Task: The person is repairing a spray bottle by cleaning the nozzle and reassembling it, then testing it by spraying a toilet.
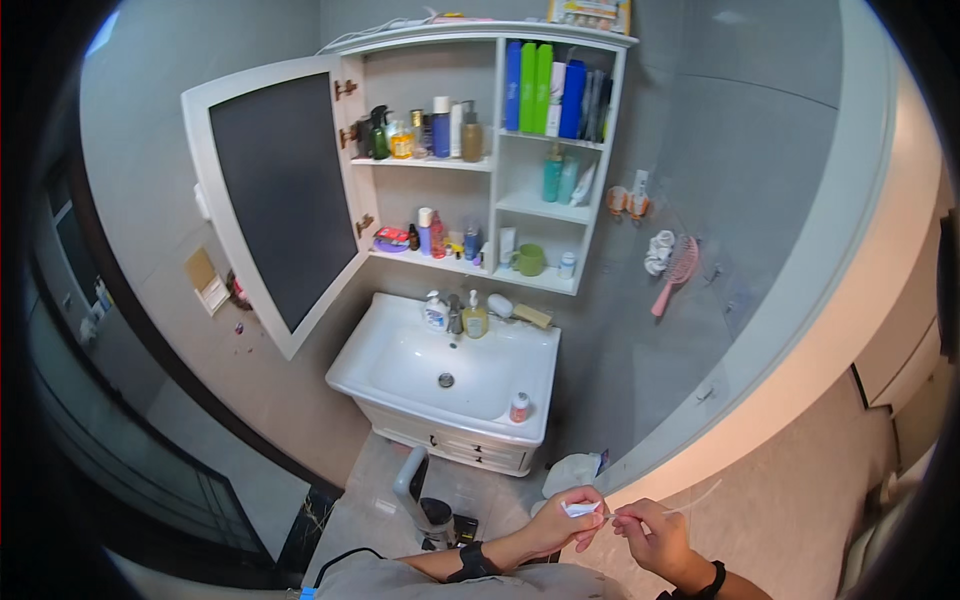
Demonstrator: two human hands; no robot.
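Note:
At the lower right of the head view, my left hand [566, 520] is closed around a small white piece [580, 509] that looks like folded paper or a packet; its exact kind does not show. Right beside it, my right hand [652, 536] pinches a thin pale strand [700, 498], which trails off to the right. The fingertips of both hands nearly meet, with a narrow light bit between them. Closest on the washbasin [395, 350] is a small white-and-red bottle [519, 407], standing on the right front corner of the rim.
An open mirror cabinet [495, 220] holds bottles, boxes and a green cup [529, 260]; its door [285, 200] swings left. Soap dispensers [475, 316] stand by the tap [455, 318]. A pink hairbrush [677, 272] hangs at right. A grey upright appliance [410, 480] stands below the basin.

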